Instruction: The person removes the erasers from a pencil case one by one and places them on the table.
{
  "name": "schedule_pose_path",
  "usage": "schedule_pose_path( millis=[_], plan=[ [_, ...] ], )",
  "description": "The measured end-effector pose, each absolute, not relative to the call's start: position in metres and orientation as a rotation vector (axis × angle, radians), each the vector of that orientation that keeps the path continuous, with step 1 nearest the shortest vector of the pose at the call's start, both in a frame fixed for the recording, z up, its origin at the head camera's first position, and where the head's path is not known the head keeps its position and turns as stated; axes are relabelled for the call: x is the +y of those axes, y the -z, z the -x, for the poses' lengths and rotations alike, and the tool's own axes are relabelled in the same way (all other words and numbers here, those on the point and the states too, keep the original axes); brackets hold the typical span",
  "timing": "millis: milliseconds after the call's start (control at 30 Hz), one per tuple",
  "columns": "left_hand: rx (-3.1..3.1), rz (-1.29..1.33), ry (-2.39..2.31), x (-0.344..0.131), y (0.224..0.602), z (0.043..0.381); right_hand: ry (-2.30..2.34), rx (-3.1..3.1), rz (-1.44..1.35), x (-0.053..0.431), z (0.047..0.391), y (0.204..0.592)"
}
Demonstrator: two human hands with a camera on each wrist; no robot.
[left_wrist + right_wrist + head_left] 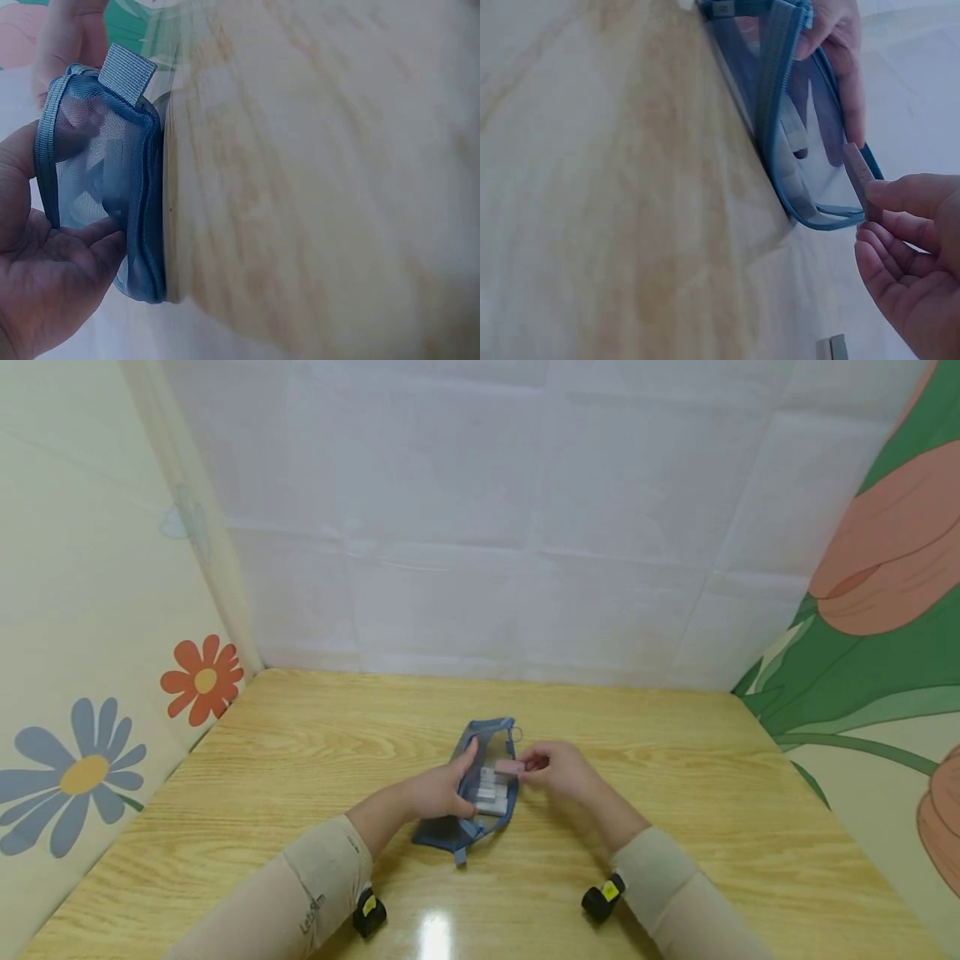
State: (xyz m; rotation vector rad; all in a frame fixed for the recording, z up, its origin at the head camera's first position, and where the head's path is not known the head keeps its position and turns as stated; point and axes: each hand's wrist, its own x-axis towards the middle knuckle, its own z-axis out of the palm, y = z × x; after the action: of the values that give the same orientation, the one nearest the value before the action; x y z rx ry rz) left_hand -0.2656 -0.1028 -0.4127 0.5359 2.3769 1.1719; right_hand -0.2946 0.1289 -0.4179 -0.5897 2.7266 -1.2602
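A blue mesh zip pouch [442, 833] lies on the table with its zipped mouth spread toward the right. My left hand [438, 789] grips the pouch at its left side, the thumb and fingers spread around the edge of the mouth. In the left wrist view, fingers [105, 244] show against the see-through mesh. Several small white and grey blocks [492, 806] sit inside. Between thumb and fingertips, my right hand [558, 768] pinches a small pink rectangular block [509, 767] at the mouth; in the right wrist view the block [861, 176] overlaps the pouch rim.
The pouch rests on a wood-grain table [300, 735]. A white sheet [487, 527] hangs behind the table, with flower-printed panels at left [75, 610] and right [885, 718]. Black wrist devices [369, 913] hang beneath both beige sleeves [322, 868].
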Motion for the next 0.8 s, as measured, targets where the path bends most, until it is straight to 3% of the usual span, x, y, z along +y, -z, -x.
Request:
schedule_pose_path(
  millis=[800],
  plan=[
    [2.411, -0.552, -1.11, -0.103, 0.414, 0.266, 1.25, 2.839, 0.322, 0.19, 0.318, 0.413]
  ],
)
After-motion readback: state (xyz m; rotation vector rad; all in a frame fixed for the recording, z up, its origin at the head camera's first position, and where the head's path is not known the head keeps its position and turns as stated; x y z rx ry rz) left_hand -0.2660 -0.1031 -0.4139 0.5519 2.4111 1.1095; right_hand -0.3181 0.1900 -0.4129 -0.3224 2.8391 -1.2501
